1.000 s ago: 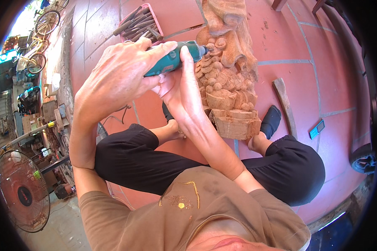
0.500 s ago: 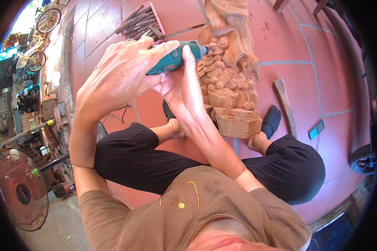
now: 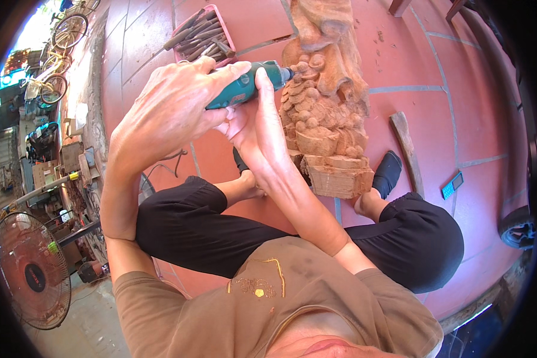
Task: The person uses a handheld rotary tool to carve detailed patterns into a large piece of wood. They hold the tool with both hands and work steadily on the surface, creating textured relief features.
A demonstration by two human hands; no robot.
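My left hand point(image 3: 176, 95) is wrapped over the back of a green rotary tool point(image 3: 235, 90), its fingers closed round the body. From the right, my right hand point(image 3: 258, 116) grips the same tool nearer its nose, thumb along the top. The tool lies tilted, its grey nose pointing up and right at a wood carving point(image 3: 322, 107). Its bit is too small to make out, so contact with the wood cannot be told. The reddish-brown carving lies between my feet, with rounded lumps and coin-like discs beside the tool's nose and a rough-cut block end near me.
A pink tray point(image 3: 228, 31) of chisels stands beyond my left hand. Right of the carving lie a wooden stick point(image 3: 407, 152) and a mobile phone point(image 3: 452, 185) on the red tiles. A fan point(image 3: 34, 271) stands at the left, with bicycles point(image 3: 70, 31) farther off.
The tool and both hands have shifted very slightly left, away from the carving's lumps. Both grips stay the same.
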